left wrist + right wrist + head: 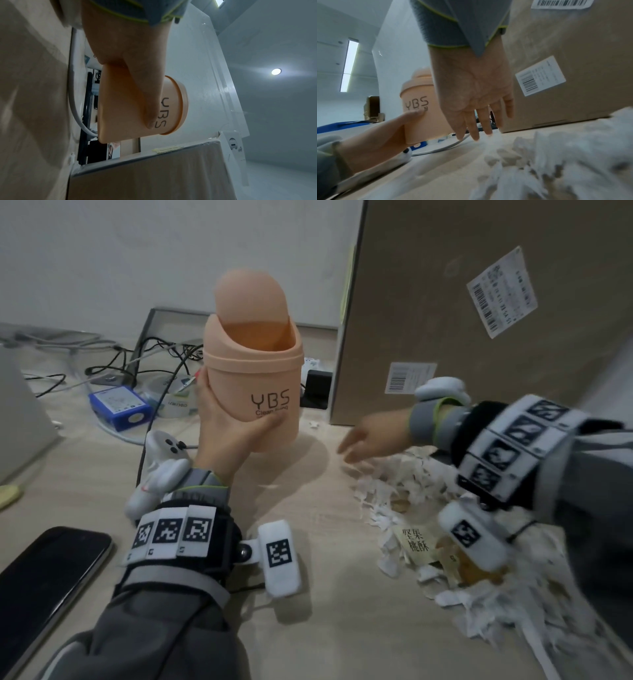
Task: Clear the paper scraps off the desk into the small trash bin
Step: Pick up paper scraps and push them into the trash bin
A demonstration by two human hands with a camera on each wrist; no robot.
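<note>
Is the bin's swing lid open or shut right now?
Open. The lid is swung up, showing the bin mouth beneath it. The left hand holds the bin, slightly tilted.

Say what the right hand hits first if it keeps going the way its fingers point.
Probably the trash bin: the right hand points open fingers left across the desk toward its base, which the left hand holds. Depth is unclear; it might pass just in front.

Cardboard box [479,313], phone [44,570], cables [157,354]

Three views — head high, wrists low.
Head looks down over desk [301,628]; both wrist views sit close, sharing the peach bin [171,106] — and cardboard box [565,40].
</note>
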